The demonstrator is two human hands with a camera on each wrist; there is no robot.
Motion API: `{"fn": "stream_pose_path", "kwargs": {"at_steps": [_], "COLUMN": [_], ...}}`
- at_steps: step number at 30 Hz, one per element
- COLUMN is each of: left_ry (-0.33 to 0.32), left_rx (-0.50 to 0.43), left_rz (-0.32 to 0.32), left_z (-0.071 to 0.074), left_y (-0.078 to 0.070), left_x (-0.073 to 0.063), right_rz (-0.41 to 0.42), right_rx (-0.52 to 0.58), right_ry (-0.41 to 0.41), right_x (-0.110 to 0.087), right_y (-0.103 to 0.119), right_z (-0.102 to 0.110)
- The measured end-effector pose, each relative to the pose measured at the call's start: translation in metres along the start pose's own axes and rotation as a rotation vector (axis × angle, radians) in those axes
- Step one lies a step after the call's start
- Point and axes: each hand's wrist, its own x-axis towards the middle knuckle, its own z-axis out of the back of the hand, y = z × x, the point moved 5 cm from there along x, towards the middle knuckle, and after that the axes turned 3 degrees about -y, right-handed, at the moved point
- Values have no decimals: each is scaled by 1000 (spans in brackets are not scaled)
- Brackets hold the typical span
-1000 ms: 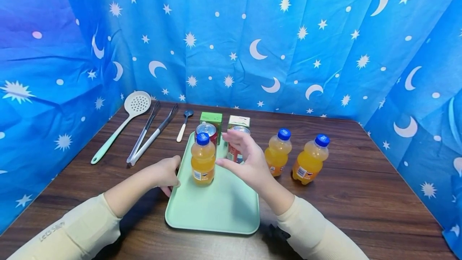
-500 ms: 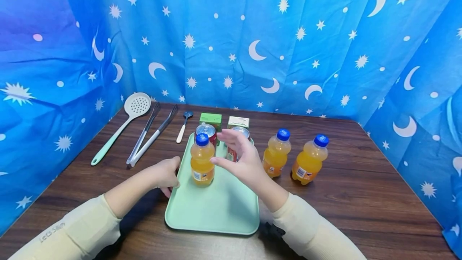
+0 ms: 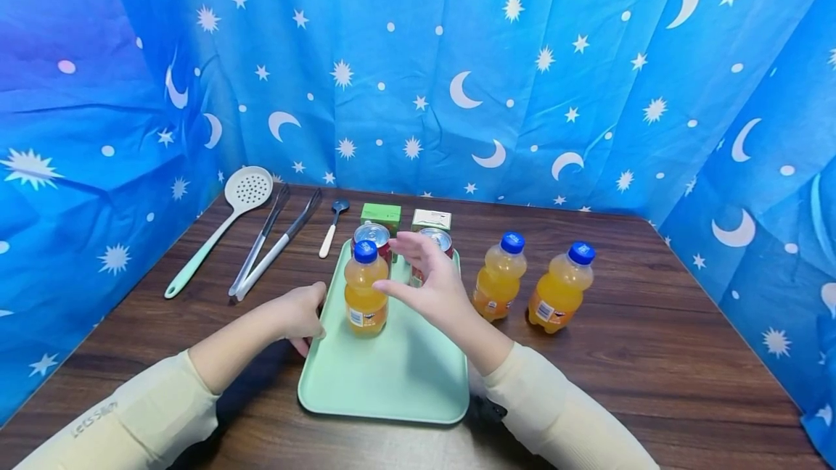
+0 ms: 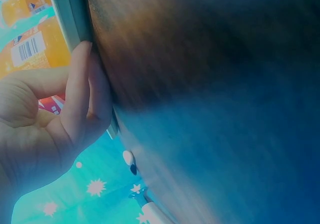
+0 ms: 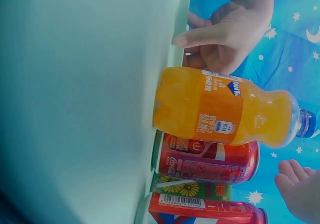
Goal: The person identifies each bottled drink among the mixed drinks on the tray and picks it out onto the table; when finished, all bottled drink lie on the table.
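Observation:
A light green tray (image 3: 392,383) lies on the table. My left hand (image 3: 299,316) grips its left rim; in the left wrist view the fingers (image 4: 77,89) curl at the tray's edge. An orange soda bottle (image 3: 366,299) with a blue cap stands upright on the tray. Just right of it is my right hand (image 3: 431,278), fingers spread and holding nothing, the thumb tip overlapping the bottle in the head view. Behind the bottle stand two red soda cans; the left can (image 5: 210,159) shows well in the right wrist view, while the right can (image 3: 439,239) is partly hidden by my hand.
Two more orange soda bottles, one nearer (image 3: 501,278) and one farther right (image 3: 560,289), stand on the table. A green carton (image 3: 382,215) and a white-topped carton (image 3: 431,220) are at the back. Left lie a skimmer (image 3: 248,188), tongs (image 3: 277,249) and a spoon (image 3: 329,238).
My right hand has shifted slightly left, bringing its thumb over the bottle on the tray in the head view. My left hand and the tray have stayed in place.

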Motion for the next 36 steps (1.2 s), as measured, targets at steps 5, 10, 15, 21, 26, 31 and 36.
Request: {"fn": "stream_pose_path", "kwargs": {"at_steps": [5, 10, 15, 21, 26, 31, 36], "left_ry": [-3, -3, -2, -4, -5, -4, -2], "left_rx": [-4, -5, -9, -11, -13, -12, -10], "left_rz": [-6, -14, -13, -5, 1, 3, 4], "left_z": [0, 0, 0, 0, 0, 0, 0], "left_y": [1, 0, 0, -1, -2, -3, -2], "left_x": [1, 1, 0, -1, -2, -2, -2], "right_rz": [-41, -46, -26, -23, -29, -34, -45], "right_rx": [-25, -47, -56, -39, -46, -47, -21], "right_ry": [2, 6, 9, 2, -2, 7, 29], "right_x": [1, 1, 2, 4, 5, 6, 7], "right_y": [-2, 2, 4, 5, 6, 5, 5], "right_z": [-2, -2, -1, 0, -2, -4, -8]}}
